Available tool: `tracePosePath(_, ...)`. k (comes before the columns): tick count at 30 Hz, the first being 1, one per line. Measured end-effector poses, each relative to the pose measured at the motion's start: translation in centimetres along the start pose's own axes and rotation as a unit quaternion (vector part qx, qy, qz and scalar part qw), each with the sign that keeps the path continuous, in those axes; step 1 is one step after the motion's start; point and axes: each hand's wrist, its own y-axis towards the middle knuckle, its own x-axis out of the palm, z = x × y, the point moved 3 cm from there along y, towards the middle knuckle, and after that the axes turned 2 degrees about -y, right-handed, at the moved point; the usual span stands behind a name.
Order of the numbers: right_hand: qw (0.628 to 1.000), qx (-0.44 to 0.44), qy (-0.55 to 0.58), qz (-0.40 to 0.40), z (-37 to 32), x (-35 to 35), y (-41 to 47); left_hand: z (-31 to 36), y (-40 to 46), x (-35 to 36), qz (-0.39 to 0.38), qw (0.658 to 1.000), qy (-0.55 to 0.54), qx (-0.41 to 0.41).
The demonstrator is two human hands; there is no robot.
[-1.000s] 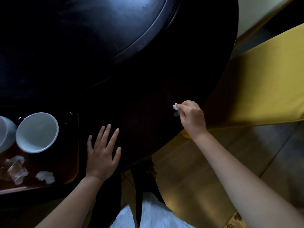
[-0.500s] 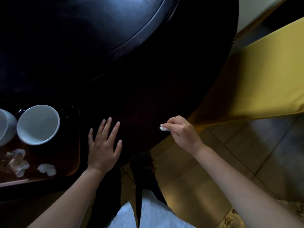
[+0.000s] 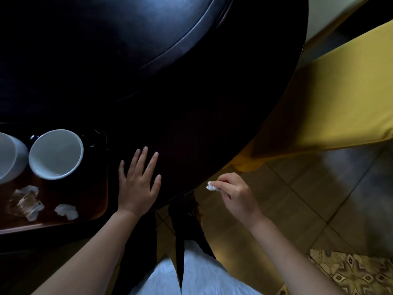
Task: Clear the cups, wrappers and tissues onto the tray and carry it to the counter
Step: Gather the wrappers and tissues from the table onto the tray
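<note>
Now right hand (image 3: pixel 236 194) pinches a small, crumpled white tissue (image 3: pixel 211 186).

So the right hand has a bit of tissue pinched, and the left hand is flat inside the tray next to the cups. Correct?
Not quite. The head view shows the left hand flat on the dark table, just right of the tray, not inside it. The rest holds: the right hand pinches a bit of tissue.

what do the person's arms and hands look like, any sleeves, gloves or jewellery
Both arms are bare from the frame's lower edge to the wrists: no sleeve shows. The left hand and right hand wear no gloves, and no rings, watch or bracelets are visible. The nails look short and plain, though the dim light hides fine detail.
</note>
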Motion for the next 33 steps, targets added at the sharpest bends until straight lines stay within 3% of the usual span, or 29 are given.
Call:
tracePosePath(5,0.992,0.074,0.066,0.079,-1.6,0.6,0.3,0.3,0.0,-0.4,-0.009,0.999,-0.050,-0.014)
tracePosePath(8,0.986,0.099,0.090,0.104,-2.6,1.0,1.0,2.0,-0.1,-1.9,0.023,0.984,-0.169,-0.045)
tracePosePath(11,0.989,0.077,0.090,0.091,-3.7,1.3,1.7,4.9,-0.9,-3.5,0.049,0.954,-0.297,0.023)
tracePosePath(16,0.992,0.052,0.084,0.079,-5.6,1.1,2.5,6.7,-2.1,-4.1,0.046,0.939,-0.336,0.063)
tracePosePath(25,0.990,0.035,0.120,0.062,-9.1,1.3,3.2,4.8,-4.3,-5.5,0.100,0.923,-0.371,-0.026)
tracePosePath(30,0.994,0.080,-0.013,0.069,-8.6,3.2,3.5,2.5,-6.2,-6.5,0.122,0.922,-0.362,-0.064)
tracePosePath(33,0.981,0.124,-0.152,-0.003,-8.1,5.6,3.7,-0.1,-7.6,-7.1,0.141,0.917,-0.362,-0.093)
